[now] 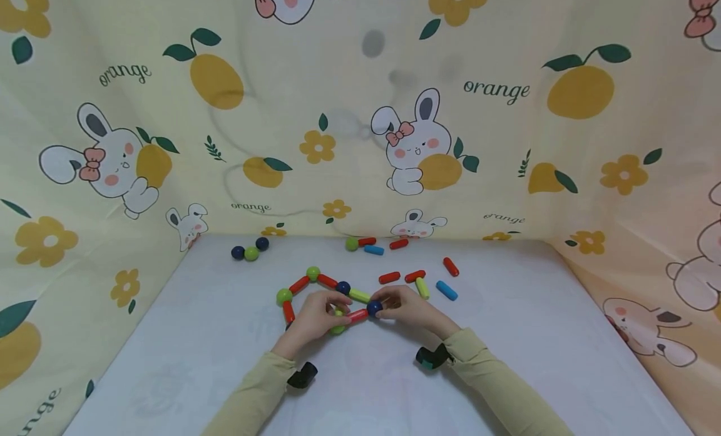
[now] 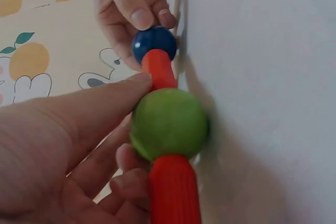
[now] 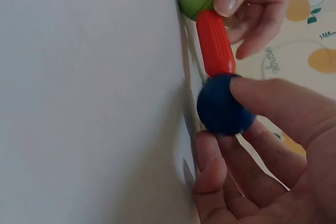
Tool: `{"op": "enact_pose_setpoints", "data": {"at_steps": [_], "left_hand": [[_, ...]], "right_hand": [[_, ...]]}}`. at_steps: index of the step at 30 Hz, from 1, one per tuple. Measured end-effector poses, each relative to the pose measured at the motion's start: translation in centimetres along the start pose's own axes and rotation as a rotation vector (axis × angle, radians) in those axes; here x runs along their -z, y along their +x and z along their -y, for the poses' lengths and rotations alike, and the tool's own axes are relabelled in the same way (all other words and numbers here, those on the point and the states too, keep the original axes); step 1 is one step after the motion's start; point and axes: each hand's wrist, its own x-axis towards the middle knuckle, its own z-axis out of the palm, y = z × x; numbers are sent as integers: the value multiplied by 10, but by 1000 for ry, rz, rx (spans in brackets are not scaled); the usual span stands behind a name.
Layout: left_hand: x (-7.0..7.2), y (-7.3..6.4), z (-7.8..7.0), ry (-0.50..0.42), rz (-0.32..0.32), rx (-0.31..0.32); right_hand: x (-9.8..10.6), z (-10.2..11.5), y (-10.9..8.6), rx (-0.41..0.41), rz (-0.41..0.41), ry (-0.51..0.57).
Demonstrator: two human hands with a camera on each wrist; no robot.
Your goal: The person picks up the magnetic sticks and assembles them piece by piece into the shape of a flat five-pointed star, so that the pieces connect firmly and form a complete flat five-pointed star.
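Well, both hands were at work around the middle of the white tabletop (image 1: 479, 386), away from its side edges. The left hand (image 1: 314, 318) pinched a green ball (image 2: 170, 124) between thumb and fingers, and the right hand (image 1: 410, 306) gripped a navy ball (image 3: 224, 104) the same way, with a red rod (image 3: 215, 43) joining the two. From behind the left hand, a bent chain (image 1: 300, 285) of balls and rods reached toward the far edge; its lime rod (image 1: 359, 295) ran to the right hand, where I couldn't tell whether it joined on. Three loose balls (image 1: 251, 253) sat by the far left corner, and loose rods (image 1: 447, 290) lay right of the chain, some close to the far edge. On the cream cloth (image 1: 349, 192) behind, dark script read "orange" several times, among printed fruit and rabbits.
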Motion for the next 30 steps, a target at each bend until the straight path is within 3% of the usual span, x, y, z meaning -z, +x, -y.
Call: {"op": "enact_pose_setpoints", "data": {"at_steps": [6, 13, 18, 23, 30], "left_hand": [[-1, -1, -1, 0, 19, 16], [-6, 3, 1, 49, 17, 35], [-12, 3, 6, 37, -2, 26], [-14, 3, 5, 25, -12, 33], [-10, 2, 3, 37, -26, 40]], "right_hand": [[7, -1, 1, -14, 49, 10], [19, 14, 29, -48, -25, -70], [16, 21, 52, -48, 59, -168], [12, 25, 66, -103, 127, -265], [11, 35, 72, -130, 209, -280]]}}
